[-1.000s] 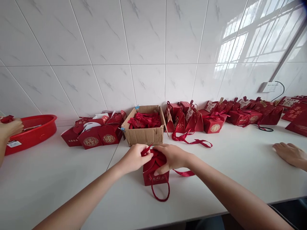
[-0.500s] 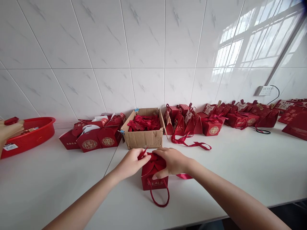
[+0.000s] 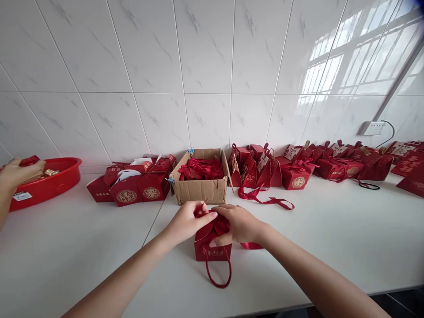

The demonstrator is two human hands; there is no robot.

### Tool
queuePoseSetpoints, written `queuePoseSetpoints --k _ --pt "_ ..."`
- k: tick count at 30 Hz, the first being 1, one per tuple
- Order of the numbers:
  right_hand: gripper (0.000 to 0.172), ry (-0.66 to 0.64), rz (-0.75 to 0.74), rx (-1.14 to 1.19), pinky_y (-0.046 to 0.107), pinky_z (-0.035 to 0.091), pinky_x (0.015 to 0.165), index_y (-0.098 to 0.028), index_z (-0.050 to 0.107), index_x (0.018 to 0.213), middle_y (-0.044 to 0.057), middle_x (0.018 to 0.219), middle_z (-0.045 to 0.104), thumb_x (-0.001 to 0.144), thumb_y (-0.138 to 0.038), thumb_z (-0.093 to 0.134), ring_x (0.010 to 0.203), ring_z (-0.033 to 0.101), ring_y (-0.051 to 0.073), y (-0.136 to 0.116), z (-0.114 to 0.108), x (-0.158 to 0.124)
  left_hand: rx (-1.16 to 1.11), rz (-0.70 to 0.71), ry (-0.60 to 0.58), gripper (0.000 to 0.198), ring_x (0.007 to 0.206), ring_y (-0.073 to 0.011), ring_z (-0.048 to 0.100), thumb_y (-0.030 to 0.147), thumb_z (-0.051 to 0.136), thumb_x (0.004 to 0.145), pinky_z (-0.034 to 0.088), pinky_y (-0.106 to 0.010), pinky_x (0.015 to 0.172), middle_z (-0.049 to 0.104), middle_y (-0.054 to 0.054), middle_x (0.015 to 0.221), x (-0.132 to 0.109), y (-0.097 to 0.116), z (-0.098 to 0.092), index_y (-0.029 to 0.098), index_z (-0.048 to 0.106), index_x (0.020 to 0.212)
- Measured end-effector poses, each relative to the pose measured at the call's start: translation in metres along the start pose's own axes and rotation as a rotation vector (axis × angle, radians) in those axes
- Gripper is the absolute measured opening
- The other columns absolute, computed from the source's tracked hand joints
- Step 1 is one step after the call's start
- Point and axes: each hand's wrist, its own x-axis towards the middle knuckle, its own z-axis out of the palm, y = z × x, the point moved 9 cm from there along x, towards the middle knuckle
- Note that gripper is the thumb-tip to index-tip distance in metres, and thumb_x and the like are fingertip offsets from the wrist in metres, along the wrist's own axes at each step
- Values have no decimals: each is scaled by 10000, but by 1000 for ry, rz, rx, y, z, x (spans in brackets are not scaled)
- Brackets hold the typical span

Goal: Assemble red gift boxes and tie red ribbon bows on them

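A small red gift box (image 3: 212,252) with gold lettering stands on the white table in front of me, its twisted rope handle (image 3: 218,286) hanging down the near side. Above its top, my left hand (image 3: 190,219) is closed, thumb and fingers pinching a red ribbon whose tip shows over the fingers. My right hand (image 3: 236,224) grips the box from the right, thumb on the front and fingers over the top flaps. Out from under the right wrist comes a piece of red ribbon (image 3: 251,245). The fingertips of my right hand are partly hidden.
Behind the box stands a cardboard box (image 3: 200,193) of red ribbons. Red gift boxes (image 3: 127,193) are to its left, several more (image 3: 296,179) to its right, with a loose ribbon (image 3: 265,199) before them. Another person's hand (image 3: 24,172) is over a red basin (image 3: 64,179) at far left.
My left hand has shifted slightly right, nearer my right hand over the box top. The other person's hand has come further into view above the basin. The view has turned slightly left.
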Motion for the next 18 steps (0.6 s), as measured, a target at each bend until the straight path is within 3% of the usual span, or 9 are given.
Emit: queuePoseSetpoints --k 6,13,15,18 --pt "741 -11 36 -14 350 464 727 -174 596 1141 105 1033 659 594 -654 729 886 612 264 0 -2 -2 47 -25 65 359 624 -125 393 434 632 735 327 -258 612 408 52 615 -7 -26 -16 191 400 610" --pt "816 -15 10 43 432 485 829 -168 554 1228 141 1122 633 602 -663 725 987 608 306 0 0 -3 50 -8 60 337 608 -122 385 430 595 755 324 -248 598 402 53 607 -10 -23 -17 192 403 613" --pt "845 75 -30 100 459 451 932 -181 484 1296 168 1276 551 630 -642 726 1154 537 324 0 -5 -8 56 -4 65 345 614 -126 397 447 595 759 331 -246 602 415 50 613 -10 -21 -16 192 407 623" --pt "635 326 1 195 438 423 979 -197 465 1254 159 1311 511 780 -585 631 1213 486 280 14 -23 -25 67 -2 69 347 614 -129 404 466 585 771 332 -244 597 427 46 625 -11 -21 -14 193 413 642"
